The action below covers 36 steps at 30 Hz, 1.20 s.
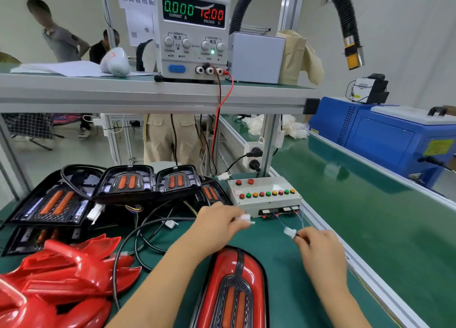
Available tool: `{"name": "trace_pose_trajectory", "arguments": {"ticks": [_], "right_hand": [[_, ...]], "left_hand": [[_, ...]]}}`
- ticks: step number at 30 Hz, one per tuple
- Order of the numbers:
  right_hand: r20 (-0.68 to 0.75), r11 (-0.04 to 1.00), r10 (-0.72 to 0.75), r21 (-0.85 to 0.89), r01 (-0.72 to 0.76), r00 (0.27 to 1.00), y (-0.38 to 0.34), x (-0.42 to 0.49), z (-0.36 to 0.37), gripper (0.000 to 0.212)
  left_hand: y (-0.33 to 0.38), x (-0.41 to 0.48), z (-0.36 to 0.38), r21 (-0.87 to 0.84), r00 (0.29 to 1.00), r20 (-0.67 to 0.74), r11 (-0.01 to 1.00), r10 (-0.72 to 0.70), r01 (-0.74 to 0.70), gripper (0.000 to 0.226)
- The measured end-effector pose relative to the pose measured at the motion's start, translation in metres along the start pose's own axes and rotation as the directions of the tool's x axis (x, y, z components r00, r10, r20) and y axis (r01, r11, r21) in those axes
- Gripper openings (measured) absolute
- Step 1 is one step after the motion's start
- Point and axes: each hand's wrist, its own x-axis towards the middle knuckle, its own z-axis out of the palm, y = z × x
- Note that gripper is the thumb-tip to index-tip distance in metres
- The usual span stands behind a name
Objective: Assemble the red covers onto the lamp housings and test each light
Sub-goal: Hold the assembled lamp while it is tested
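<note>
An assembled lamp (232,290) with its red cover fitted lies on the green mat in front of me. My left hand (219,220) pinches a white plug (244,218) on a black cable. My right hand (320,246) pinches another white connector (289,232) wired to the test box (264,194). The two connectors are apart. Loose red covers (61,278) are piled at the lower left. Several black lamp housings (128,183) with orange strips lie behind them.
A DC power supply (193,29) on the upper shelf reads 0.000 A and 12.00 V, with red and black leads running down. A green conveyor belt (357,204) runs along the right beside a blue machine (394,135). People stand beyond the bench.
</note>
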Motion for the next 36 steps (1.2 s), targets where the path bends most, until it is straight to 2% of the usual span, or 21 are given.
{"name": "trace_pose_trajectory", "arguments": {"ticks": [2, 4, 6, 7, 8, 9, 10, 11, 12, 14, 16, 18, 19, 21, 22, 24, 27, 30, 32, 34, 36], "right_hand": [[0.1, 0.967, -0.074, -0.238, 0.096, 0.992, -0.007, -0.002, 0.009, 0.022], [0.127, 0.926, -0.223, -0.282, 0.251, 0.967, -0.013, -0.004, 0.017, 0.03], [0.033, 0.949, -0.3, -0.089, 0.302, 0.953, -0.021, -0.012, 0.011, 0.021], [-0.021, 0.957, -0.26, 0.127, 0.261, 0.965, -0.025, -0.017, 0.004, 0.021], [0.016, 0.895, -0.156, 0.426, 0.134, 0.988, -0.032, -0.023, -0.004, 0.033], [0.167, 0.725, -0.037, 0.682, -0.089, 0.985, -0.038, -0.027, -0.012, 0.052], [0.389, 0.502, -0.012, 0.799, -0.331, 0.921, -0.04, -0.03, -0.021, 0.07], [0.564, 0.324, -0.075, 0.794, -0.514, 0.823, -0.039, -0.032, -0.028, 0.085], [0.678, 0.216, -0.162, 0.733, -0.645, 0.717, -0.039, -0.033, -0.034, 0.091], [0.771, 0.117, -0.292, 0.617, -0.779, 0.567, -0.041, -0.038, -0.041, 0.081], [0.779, 0.222, -0.345, 0.61, -0.76, 0.524, -0.041, -0.043, -0.048, 0.066], [0.75, 0.371, -0.398, 0.658, -0.655, 0.528, -0.043, -0.05, -0.055, 0.05], [0.766, 0.382, -0.343, 0.643, -0.664, 0.544, -0.04, -0.052, -0.055, 0.051], [0.793, 0.455, -0.146, 0.585, -0.671, 0.592, -0.031, -0.054, -0.05, 0.048], [0.785, 0.549, -0.065, 0.543, -0.635, 0.616, -0.029, -0.057, -0.049, 0.04], [0.762, 0.712, 0.03, 0.438, -0.549, 0.647, -0.028, -0.063, -0.047, 0.034], [0.75, 0.833, 0.067, 0.321, -0.45, 0.659, -0.032, -0.076, -0.039, 0.029], [0.74, 0.818, 0.077, 0.336, -0.467, 0.668, -0.038, -0.084, -0.029, 0.016], [0.709, 0.828, 0.102, 0.329, -0.455, 0.698, -0.045, -0.086, -0.024, 0.02], [0.668, 0.851, 0.109, 0.321, -0.416, 0.736, -0.049, -0.086, -0.023, 0.018], [0.662, 0.877, 0.057, 0.325, -0.354, 0.747, -0.05, -0.086, -0.022, 0.021]], "left_hand": [[0.014, -0.001, -0.006, -0.127, 0.999, -0.005, 0.991, 0.05, -0.05, 0.019], [0.03, -0.005, -0.006, -0.188, 0.991, -0.038, 0.973, 0.126, -0.131, 0.019], [0.043, -0.014, -0.002, -0.266, 0.969, -0.14, 0.935, 0.205, -0.236, 0.026], [0.048, -0.019, 0.001, -0.287, 0.947, -0.206, 0.91, 0.248, -0.301, 0.028], [0.053, -0.023, 0.004, -0.274, 0.922, -0.259, 0.893, 0.289, -0.357, 0.029], [0.058, -0.027, 0.007, -0.251, 0.902, -0.289, 0.883, 0.322, -0.396, 0.03], [0.062, -0.031, 0.011, -0.236, 0.89, -0.293, 0.876, 0.348, -0.42, 0.031], [0.066, -0.035, 0.015, -0.233, 0.886, -0.275, 0.868, 0.373, -0.438, 0.035], [0.07, -0.039, 0.019, -0.244, 0.886, -0.238, 0.858, 0.398, -0.452, 0.038], [0.077, -0.049, 0.023, -0.299, 0.885, -0.158, 0.833, 0.438, -0.466, 0.038], [0.078, -0.059, 0.02, -0.39, 0.902, -0.097, 0.818, 0.421, -0.424, 0.031], [0.067, -0.068, 0.014, -0.443, 0.959, -0.027, 0.857, 0.282, -0.265, 0.03], [0.055, -0.073, 0.01, -0.388, 0.986, -0.021, 0.907, 0.165, -0.16, 0.032], [0.02, -0.087, 0.001, -0.121, 0.987, -0.082, 0.984, -0.14, 0.13, 0.034], [0.001, -0.095, -0.004, 0.07, 0.952, -0.108, 0.953, -0.288, 0.296, 0.035], [-0.029, -0.109, -0.011, 0.402, 0.862, -0.112, 0.771, -0.494, 0.494, 0.043], [-0.051, -0.115, -0.001, 0.52, 0.805, -0.033, 0.678, -0.592, 0.52, 0.048], [-0.048, -0.11, 0.012, 0.53, 0.806, 0.014, 0.688, -0.591, 0.495, 0.036], [-0.04, -0.107, 0.014, 0.514, 0.806, 0.062, 0.711, -0.589, 0.48, 0.024], [-0.033, -0.104, 0.017, 0.424, 0.801, 0.115, 0.759, -0.587, 0.495, 0.01], [-0.033, -0.104, 0.017, 0.181, 0.802, 0.093, 0.802, -0.59, 0.569, 0.006]]}}
